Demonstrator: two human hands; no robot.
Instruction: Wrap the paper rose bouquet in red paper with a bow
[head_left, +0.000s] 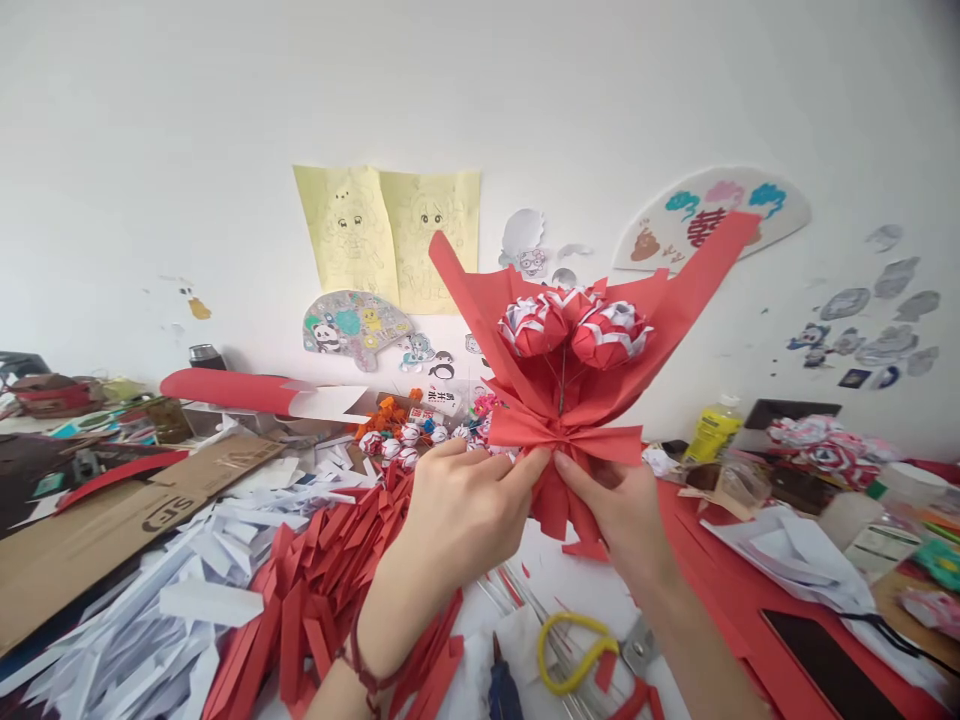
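Note:
A bouquet of red-and-white folded paper flowers (611,338) stands upright in front of me, wrapped in red paper (679,320). Around its gathered neck sits a red paper bow (600,442). My left hand (469,505) grips the wrapping from the left, fingers curled, just below the bow. From the other side my right hand (622,505) pinches the same spot, its thumb near the left thumb. Beneath the hands lie yellow-handled scissors (577,655) and a dark blue tool with a pointed tip (502,680).
White paper strips (172,580) and folded red strips (322,570) heap up at left beside a cardboard piece (150,510). A red paper roll (232,390) lies behind. At right are a yellow bottle (712,430), a phone (840,660) and red paper sheets (705,570).

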